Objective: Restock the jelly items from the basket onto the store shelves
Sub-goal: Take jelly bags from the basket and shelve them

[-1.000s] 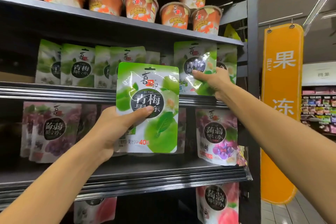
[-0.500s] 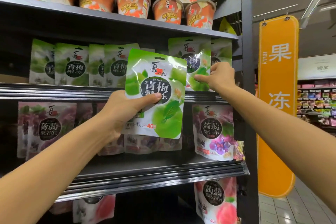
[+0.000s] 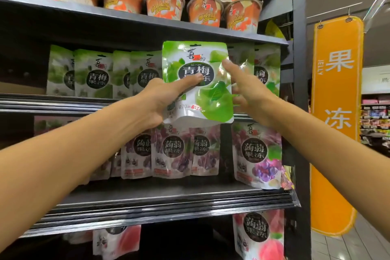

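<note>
left hand point(image 3: 160, 101) grips the green jelly pouch point(image 3: 196, 82), right hand point(image 3: 251, 93) outstretched beside it; pushed in crooked, it could topple the shelved green pouches point(image 3: 95, 74).

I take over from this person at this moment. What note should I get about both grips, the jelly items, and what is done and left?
Left grip: holds one green pouch in front of the middle shelf.
Right grip: open, index finger straight at that pouch's right edge.
Done: a row of green pouches stands on this shelf.
Left: set the held pouch into that row; the basket is not in view.
</note>
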The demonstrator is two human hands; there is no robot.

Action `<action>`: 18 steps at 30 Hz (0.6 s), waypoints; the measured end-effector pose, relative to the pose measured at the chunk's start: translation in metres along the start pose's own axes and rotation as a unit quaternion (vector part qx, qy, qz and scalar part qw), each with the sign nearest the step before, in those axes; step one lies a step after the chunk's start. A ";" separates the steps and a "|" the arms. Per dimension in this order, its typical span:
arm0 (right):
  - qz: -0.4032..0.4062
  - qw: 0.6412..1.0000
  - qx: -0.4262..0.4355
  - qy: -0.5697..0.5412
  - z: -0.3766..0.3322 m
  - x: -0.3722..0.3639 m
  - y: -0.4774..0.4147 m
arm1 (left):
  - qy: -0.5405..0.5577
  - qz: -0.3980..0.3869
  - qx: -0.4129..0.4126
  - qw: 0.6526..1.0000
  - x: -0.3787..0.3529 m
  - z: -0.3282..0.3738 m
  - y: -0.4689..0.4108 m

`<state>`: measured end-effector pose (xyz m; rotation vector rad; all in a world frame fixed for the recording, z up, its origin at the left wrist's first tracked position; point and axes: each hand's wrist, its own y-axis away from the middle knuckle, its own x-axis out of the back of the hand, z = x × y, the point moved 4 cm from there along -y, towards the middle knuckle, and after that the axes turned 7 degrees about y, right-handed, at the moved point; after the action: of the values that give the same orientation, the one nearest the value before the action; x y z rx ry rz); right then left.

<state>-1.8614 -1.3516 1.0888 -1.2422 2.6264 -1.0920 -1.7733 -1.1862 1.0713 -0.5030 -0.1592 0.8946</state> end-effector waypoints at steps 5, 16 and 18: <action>-0.068 0.992 -0.072 -0.073 -0.010 -0.010 -0.006 | -0.006 0.027 -0.007 1.000 -0.005 0.011 -0.020; 0.097 0.993 -0.067 -0.016 -0.011 -0.010 -0.047 | -0.453 -0.003 -0.316 0.833 -0.016 0.005 -0.008; 0.101 0.992 -0.076 -0.013 -0.004 -0.015 -0.049 | -0.516 0.011 -0.318 0.795 -0.019 -0.002 -0.007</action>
<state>-1.8204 -1.3600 1.1184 -0.9757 2.7842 -0.8527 -1.7793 -1.2056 1.0742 -0.5807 -1.5059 1.0550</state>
